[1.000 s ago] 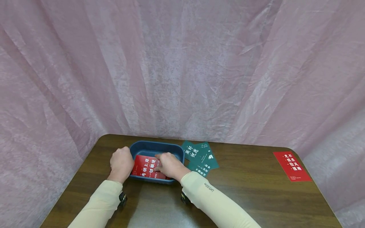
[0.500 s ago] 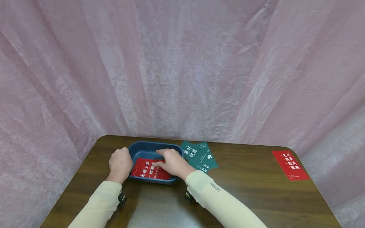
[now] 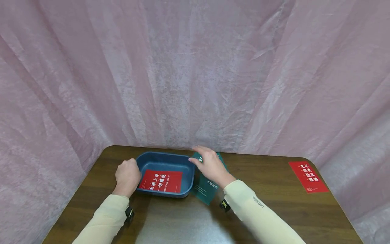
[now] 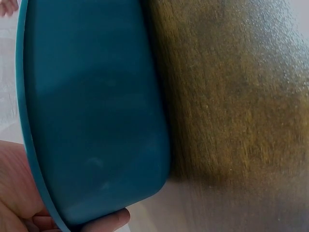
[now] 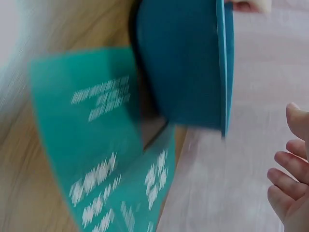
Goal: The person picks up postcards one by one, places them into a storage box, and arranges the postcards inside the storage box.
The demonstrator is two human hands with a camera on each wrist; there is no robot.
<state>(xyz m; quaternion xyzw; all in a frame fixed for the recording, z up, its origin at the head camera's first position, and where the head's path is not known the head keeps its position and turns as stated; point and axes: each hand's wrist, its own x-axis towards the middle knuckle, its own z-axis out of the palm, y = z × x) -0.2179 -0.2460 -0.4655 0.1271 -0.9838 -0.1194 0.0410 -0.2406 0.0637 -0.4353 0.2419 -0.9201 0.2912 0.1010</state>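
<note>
Green cards were found directly under the right hand, fanned on the wooden table just to the 3 o'clock side of the blue tray; one card's free end was seen poking out toward 6 o'clock past the wrist, its long axis running roughly from 12 to 6 o'clock with a slight lean. The right hand was held over the far part of that pile, its fingers loosely extended toward 10 o'clock; whether a card was actually pinched could not be told, since the right wrist view was blurred and showed only fingertips hanging relaxed beside the cards. The left hand was set against the tray's 9 o'clock end, fingers curled round the rim, and in the left wrist view the tray wall was seen gripped from outside by that left hand. The tray's long axis lay from 9 to 3 o'clock. Inside it a red card lay flat on the floor, text facing up, long axis matching the tray's. The right hand was clearly the nearer to the green pile, the left being kept well apart across the tray. Between pile and tray only the tray's 3 o'clock wall stood in the way, just beside the cards. A second red card lay alone well off at 3 o'clock near the table edge. Pink draped cloth closed off the 12 o'clock side.
</note>
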